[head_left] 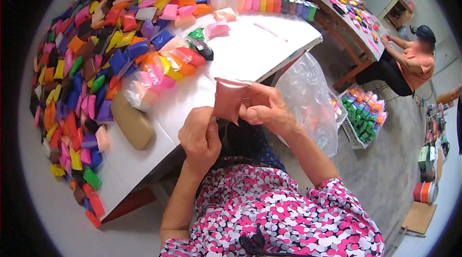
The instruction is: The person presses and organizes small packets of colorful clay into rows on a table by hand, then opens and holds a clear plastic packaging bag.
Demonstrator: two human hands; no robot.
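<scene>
A small brown packet [228, 102] in shiny clear wrap is held up in front of me, just off the table's front edge. My right hand [270, 110] grips its right side between thumb and fingers. My left hand [199, 131] is closed, its thumb and fingers pinched at the packet's lower left edge. On the white tabletop [159, 121] beyond lie loose packets, among them a black one [201, 49] and a pink one [217, 28]. A smooth khaki rounded block [132, 121] rests left of my left hand.
A large heap of coloured packets [103, 50] covers the table's left and far side. A row of packets [269, 4] runs along the back. At right are a clear plastic bag [308, 103], a white basket [353, 134] of packets, and a seated person [416, 62] at another table [353, 33].
</scene>
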